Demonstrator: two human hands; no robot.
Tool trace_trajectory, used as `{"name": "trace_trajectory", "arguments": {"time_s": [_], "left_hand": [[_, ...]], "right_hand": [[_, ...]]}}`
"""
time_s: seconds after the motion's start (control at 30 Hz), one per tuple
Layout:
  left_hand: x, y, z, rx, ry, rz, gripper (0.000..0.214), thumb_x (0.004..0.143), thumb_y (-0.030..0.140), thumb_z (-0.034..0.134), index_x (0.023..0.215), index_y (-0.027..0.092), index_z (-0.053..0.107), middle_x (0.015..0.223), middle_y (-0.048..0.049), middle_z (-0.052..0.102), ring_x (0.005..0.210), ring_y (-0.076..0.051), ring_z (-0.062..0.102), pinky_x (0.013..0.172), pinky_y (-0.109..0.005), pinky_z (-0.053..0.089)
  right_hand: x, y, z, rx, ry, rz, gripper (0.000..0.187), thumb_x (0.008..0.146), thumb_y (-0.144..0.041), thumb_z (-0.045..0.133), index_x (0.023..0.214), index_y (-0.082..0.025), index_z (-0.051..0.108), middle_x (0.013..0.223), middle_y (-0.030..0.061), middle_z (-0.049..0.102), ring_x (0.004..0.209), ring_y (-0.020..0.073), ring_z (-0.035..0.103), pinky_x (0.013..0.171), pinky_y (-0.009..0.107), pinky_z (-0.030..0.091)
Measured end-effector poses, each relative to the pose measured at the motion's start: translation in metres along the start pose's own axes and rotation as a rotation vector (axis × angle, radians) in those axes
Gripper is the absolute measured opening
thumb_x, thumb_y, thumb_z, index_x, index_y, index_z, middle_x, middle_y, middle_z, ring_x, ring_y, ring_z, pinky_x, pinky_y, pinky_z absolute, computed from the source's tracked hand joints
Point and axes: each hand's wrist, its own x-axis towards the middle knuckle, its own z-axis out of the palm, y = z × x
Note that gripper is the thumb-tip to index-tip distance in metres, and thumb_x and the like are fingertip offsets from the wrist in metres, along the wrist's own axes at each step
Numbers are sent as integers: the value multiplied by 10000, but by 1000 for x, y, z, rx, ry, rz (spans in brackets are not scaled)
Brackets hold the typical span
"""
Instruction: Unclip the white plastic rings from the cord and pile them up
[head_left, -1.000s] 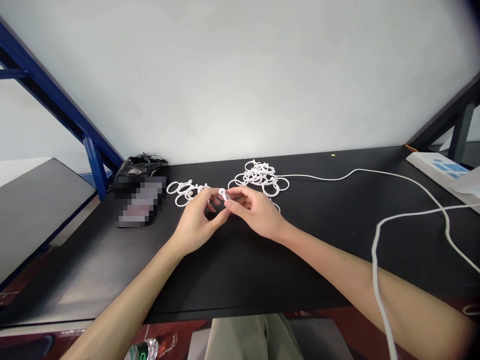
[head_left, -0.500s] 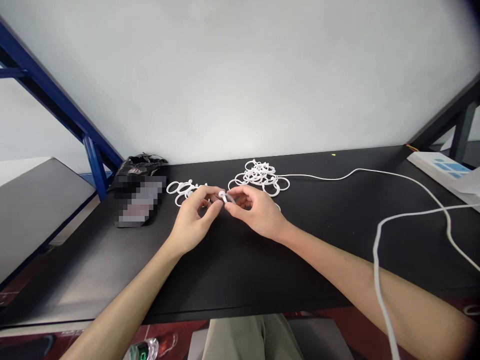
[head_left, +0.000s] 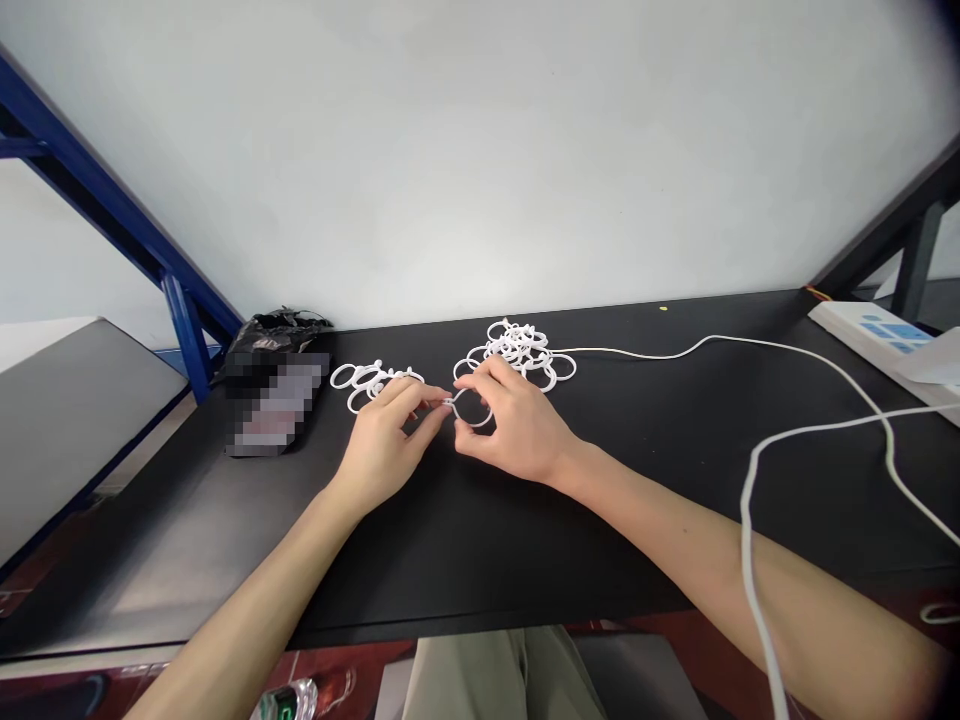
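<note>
Ring [head_left: 453,402] now turned, our left hand [head_left: 382,435] is pinching it, our right hand [head_left: 521,425] curving round, grip unclear, two piles [head_left: 517,346] suggesting we're midway.

The held ring [head_left: 473,426] is plain white, like the ring pile [head_left: 517,347] beyond it and the ring cluster [head_left: 376,384] left of it. Below it the surface [head_left: 465,540] is black; behind it the wall [head_left: 480,180] is pale grey. Well left of the ring, the frame [head_left: 112,190] is dark blue, and the blurred packet [head_left: 277,410] seems grey with dull pink. Far right of it, a white panel [head_left: 874,335] bears blue patches.
</note>
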Motion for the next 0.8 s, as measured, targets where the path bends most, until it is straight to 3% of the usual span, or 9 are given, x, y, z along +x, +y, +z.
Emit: {"name": "trace_trajectory", "arguments": {"time_s": [0.3,0.8], "left_hand": [[0,-1,0,23,10,124,113,943,264,563,935,217,666,878,-29,668,831,-166,598,723,-291,487],[-1,-6,3,66,-9,200,110,949,229,574,950,205,681,882,-11,687,818,-147,599,757,-269,483]], "right_hand": [[3,4,-1,-198,-15,-141,196,800,-217,530,913,-142,670,859,73,654,681,156,587,606,276,513],[0,11,3,-105,13,-152,150,833,-182,565,821,-150,711,754,20,647,556,84,494,533,213,421]]}}
